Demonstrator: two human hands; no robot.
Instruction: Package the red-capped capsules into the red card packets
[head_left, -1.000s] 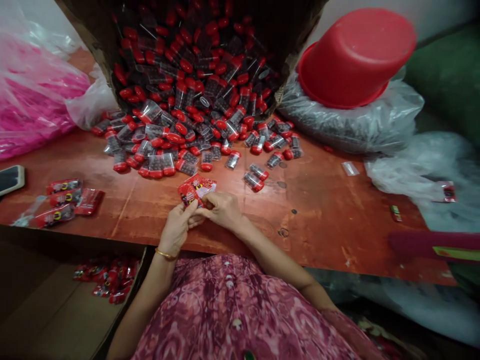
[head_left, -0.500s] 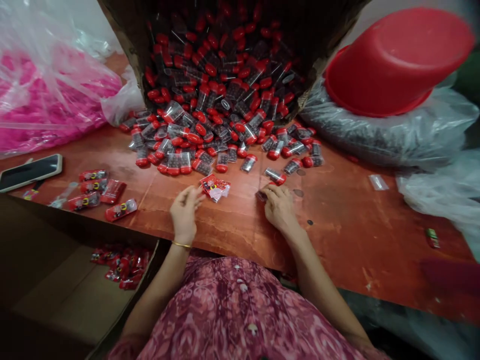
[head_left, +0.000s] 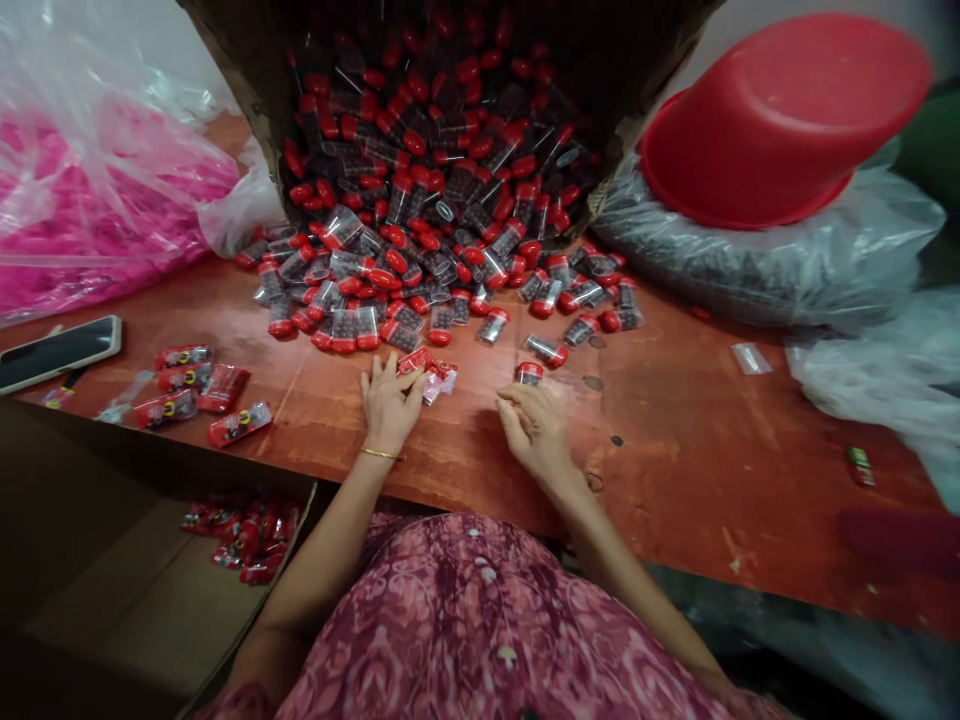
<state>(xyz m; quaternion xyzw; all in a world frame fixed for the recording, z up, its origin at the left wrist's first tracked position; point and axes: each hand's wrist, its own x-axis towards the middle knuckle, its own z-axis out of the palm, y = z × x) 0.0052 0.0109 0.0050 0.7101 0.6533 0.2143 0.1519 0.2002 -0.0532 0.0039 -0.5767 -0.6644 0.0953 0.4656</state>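
My left hand (head_left: 388,402) lies flat on the brown table (head_left: 675,420) with fingers spread, its fingertips on a small stack of red printed packets (head_left: 429,370). My right hand (head_left: 531,425) is curled, holding a small red-capped clear vial (head_left: 529,372) at its fingertips. Just beyond both hands, several such vials (head_left: 420,270) spill out of a tipped cardboard box (head_left: 247,90) onto the table.
Filled red packets (head_left: 191,395) lie at the left edge beside a phone (head_left: 58,352). A carton (head_left: 150,600) below holds more packets (head_left: 240,530). A pink plastic bag (head_left: 90,200) sits left. A red basin (head_left: 780,110) rests upside down on a clear bag (head_left: 750,260) at the right.
Both hands parted from the packet held between them. A filled packet joined those at the left. The right hand took a vial from the pile; the left settled flat on the packets.
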